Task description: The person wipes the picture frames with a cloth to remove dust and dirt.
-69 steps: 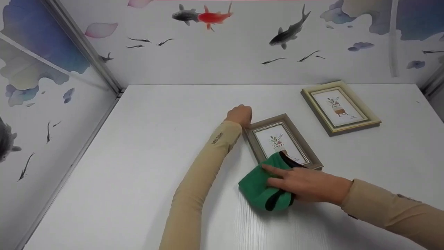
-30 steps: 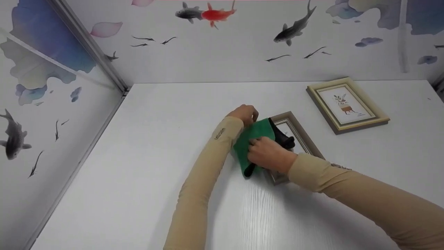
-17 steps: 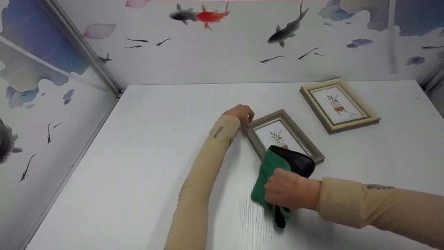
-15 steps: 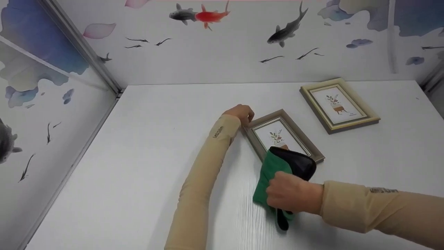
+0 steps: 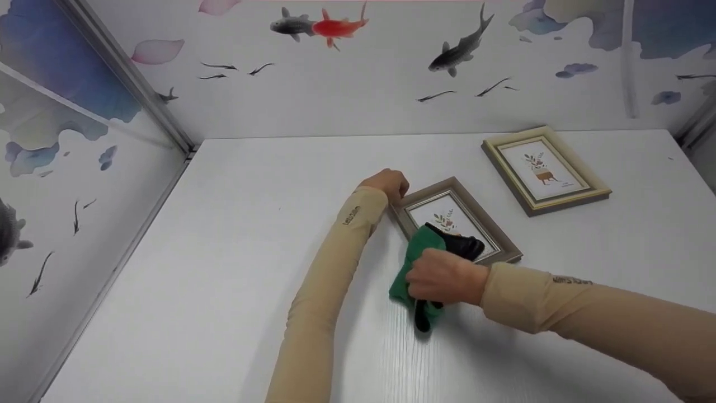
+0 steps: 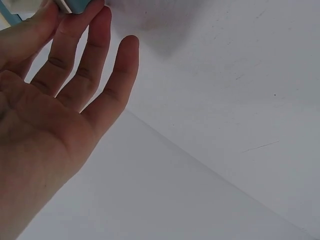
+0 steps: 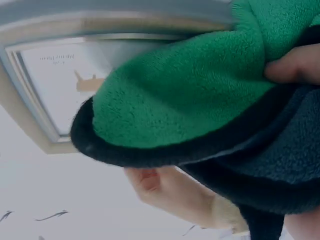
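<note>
A taupe picture frame (image 5: pixel 486 226) with a plant print lies at a slant on the white table. My left hand (image 5: pixel 386 183) holds its far left corner; in the left wrist view the thumb and fingers pinch that frame's corner (image 6: pixel 75 5), while the little finger stays off it. My right hand (image 5: pixel 447 277) grips a bunched green cloth (image 5: pixel 411 268) with black edging over the frame's near left side. The cloth covers the lower part of the print. In the right wrist view the fleecy cloth (image 7: pixel 185 95) hangs in folds beside the frame, the thumb pressing on it.
A second picture frame (image 5: pixel 587 162), cream-gold with a similar print, lies at the back right of the table (image 5: pixel 251 252). Behind it rises a wall panel (image 5: pixel 358 101) painted with fish; another panel (image 5: pixel 84 196) stands along the left.
My right hand has carried the cloth left onto the frame's left side, back toward the near edge, and now left and slightly away again. My left hand stays at the same corner.
</note>
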Tool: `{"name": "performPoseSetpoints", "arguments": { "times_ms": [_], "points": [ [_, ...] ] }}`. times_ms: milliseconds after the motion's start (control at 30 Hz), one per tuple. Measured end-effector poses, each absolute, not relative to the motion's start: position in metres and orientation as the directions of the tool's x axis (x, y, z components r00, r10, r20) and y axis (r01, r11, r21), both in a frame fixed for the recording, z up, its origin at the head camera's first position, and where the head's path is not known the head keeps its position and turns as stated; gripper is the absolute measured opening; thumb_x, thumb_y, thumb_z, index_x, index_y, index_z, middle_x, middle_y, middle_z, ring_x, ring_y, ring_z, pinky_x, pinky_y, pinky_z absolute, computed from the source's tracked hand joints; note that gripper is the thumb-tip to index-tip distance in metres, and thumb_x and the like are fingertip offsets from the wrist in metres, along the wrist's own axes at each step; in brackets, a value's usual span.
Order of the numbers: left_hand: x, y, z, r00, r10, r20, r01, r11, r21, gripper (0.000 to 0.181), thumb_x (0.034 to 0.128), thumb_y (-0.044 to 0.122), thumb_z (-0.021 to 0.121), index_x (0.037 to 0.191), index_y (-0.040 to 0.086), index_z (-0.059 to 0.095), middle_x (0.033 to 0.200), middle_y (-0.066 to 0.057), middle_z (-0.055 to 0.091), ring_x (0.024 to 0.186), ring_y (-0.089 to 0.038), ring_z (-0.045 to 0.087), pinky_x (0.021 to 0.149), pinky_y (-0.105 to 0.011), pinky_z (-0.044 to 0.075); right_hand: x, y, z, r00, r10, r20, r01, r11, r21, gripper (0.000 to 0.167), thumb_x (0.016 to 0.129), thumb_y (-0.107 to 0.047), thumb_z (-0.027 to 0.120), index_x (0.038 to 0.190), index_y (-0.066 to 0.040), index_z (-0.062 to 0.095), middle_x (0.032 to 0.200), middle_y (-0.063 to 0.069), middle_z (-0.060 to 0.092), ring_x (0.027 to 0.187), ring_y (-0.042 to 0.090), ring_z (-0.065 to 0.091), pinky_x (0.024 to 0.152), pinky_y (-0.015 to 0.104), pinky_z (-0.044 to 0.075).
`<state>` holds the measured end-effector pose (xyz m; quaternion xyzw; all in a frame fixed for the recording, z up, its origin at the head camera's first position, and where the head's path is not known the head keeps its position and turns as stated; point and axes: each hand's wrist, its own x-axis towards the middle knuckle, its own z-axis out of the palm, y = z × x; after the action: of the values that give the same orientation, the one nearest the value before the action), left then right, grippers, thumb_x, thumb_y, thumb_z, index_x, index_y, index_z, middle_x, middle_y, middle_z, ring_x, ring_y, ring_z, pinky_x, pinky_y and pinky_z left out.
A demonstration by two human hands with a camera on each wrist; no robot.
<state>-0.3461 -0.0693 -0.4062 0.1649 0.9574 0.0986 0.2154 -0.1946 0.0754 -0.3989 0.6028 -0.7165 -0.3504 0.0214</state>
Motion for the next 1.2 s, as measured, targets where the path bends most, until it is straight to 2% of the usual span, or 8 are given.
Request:
{"name": "performPoseSetpoints", "arguments": {
  "times_ms": [200, 433, 567, 667, 800, 900, 1033, 1200],
  "points": [
    [-0.347, -0.073, -0.405, -0.848, 0.375, -0.375, 0.283, 0.918, 0.278, 0.007, 0.0917, 0.004, 0.061, 0.093, 0.006, 0.067, 0.087, -0.003, 0.059, 0.076, -0.013, 0.047, 0.065, -0.025, 0.04, -0.227, 0.052, -0.401, -0.321, -0.844, -0.43, -0.824, 0.025, 0.566, 0.022, 0.085, -0.022, 0.072, 0.07, -0.017, 0.057, 0.069, -0.005, 0.048, 0.051, 0.011, 0.033, 0.042, 0.023, 0.03],
    [-0.343, -0.072, -0.4, -0.848, 0.363, -0.385, 0.268, 0.922, 0.28, 0.034, 0.0959, 0.001, 0.051, 0.127, 0.009, 0.064, 0.123, -0.007, 0.062, 0.097, -0.015, 0.055, 0.081, -0.026, 0.046, -0.247, 0.025, -0.401, -0.402, -0.789, -0.465, -0.737, -0.023, 0.676, 0.026, 0.09, -0.02, 0.066, 0.069, -0.016, 0.052, 0.062, -0.004, 0.044, 0.049, 0.011, 0.034, 0.043, 0.022, 0.025],
    [-0.341, -0.073, -0.399, -0.848, 0.356, -0.392, 0.259, 0.924, 0.28, 0.037, 0.0968, 0.001, 0.05, 0.131, 0.01, 0.061, 0.127, -0.006, 0.06, 0.097, -0.015, 0.054, 0.081, -0.026, 0.045, -0.251, 0.023, -0.403, -0.405, -0.791, -0.459, -0.726, -0.027, 0.687, 0.027, 0.091, -0.02, 0.066, 0.068, -0.016, 0.052, 0.061, -0.003, 0.044, 0.049, 0.011, 0.035, 0.043, 0.022, 0.026],
    [-0.342, -0.072, -0.401, -0.847, 0.364, -0.386, 0.271, 0.922, 0.275, 0.036, 0.0961, 0.001, 0.05, 0.129, 0.011, 0.063, 0.125, -0.005, 0.061, 0.094, -0.014, 0.051, 0.078, -0.025, 0.043, -0.246, 0.03, -0.403, -0.395, -0.796, -0.459, -0.737, -0.024, 0.676, 0.025, 0.091, -0.021, 0.066, 0.07, -0.017, 0.055, 0.064, -0.003, 0.046, 0.05, 0.011, 0.035, 0.043, 0.023, 0.026],
    [-0.345, -0.068, -0.404, -0.842, 0.385, -0.379, 0.296, 0.916, 0.271, 0.024, 0.0932, 0.003, 0.058, 0.114, 0.007, 0.069, 0.111, -0.006, 0.064, 0.088, -0.015, 0.05, 0.074, -0.026, 0.043, -0.224, 0.046, -0.403, -0.373, -0.808, -0.456, -0.75, -0.027, 0.661, 0.018, 0.089, -0.022, 0.069, 0.074, -0.02, 0.06, 0.069, -0.003, 0.05, 0.053, 0.011, 0.038, 0.044, 0.023, 0.028],
    [-0.347, -0.066, -0.406, -0.843, 0.395, -0.366, 0.31, 0.912, 0.27, 0.014, 0.0904, 0.004, 0.064, 0.103, 0.005, 0.07, 0.099, -0.007, 0.064, 0.083, -0.016, 0.051, 0.072, -0.026, 0.045, -0.201, 0.06, -0.404, -0.35, -0.832, -0.431, -0.746, -0.031, 0.665, 0.024, 0.087, -0.02, 0.069, 0.067, -0.022, 0.057, 0.065, -0.005, 0.048, 0.052, 0.01, 0.036, 0.045, 0.024, 0.028],
    [-0.346, -0.066, -0.407, -0.859, 0.383, -0.338, 0.307, 0.916, 0.258, 0.014, 0.0895, 0.005, 0.065, 0.102, 0.004, 0.071, 0.098, -0.007, 0.065, 0.083, -0.016, 0.053, 0.075, -0.027, 0.047, -0.173, 0.079, -0.404, -0.317, -0.867, -0.383, -0.737, -0.029, 0.675, 0.034, 0.088, -0.028, 0.068, 0.06, -0.022, 0.05, 0.061, -0.007, 0.045, 0.054, 0.009, 0.034, 0.048, 0.023, 0.027],
    [-0.33, -0.062, -0.415, -0.931, 0.282, -0.231, 0.272, 0.959, 0.074, 0.018, 0.0945, 0.014, 0.061, 0.108, 0.009, 0.071, 0.104, -0.007, 0.066, 0.093, -0.02, 0.058, 0.085, -0.039, 0.048, -0.154, 0.099, -0.398, -0.242, -0.908, -0.342, -0.798, -0.015, 0.603, 0.026, 0.086, -0.04, 0.071, 0.068, -0.025, 0.061, 0.07, -0.009, 0.055, 0.063, 0.008, 0.046, 0.058, 0.02, 0.038]
  ]
}}
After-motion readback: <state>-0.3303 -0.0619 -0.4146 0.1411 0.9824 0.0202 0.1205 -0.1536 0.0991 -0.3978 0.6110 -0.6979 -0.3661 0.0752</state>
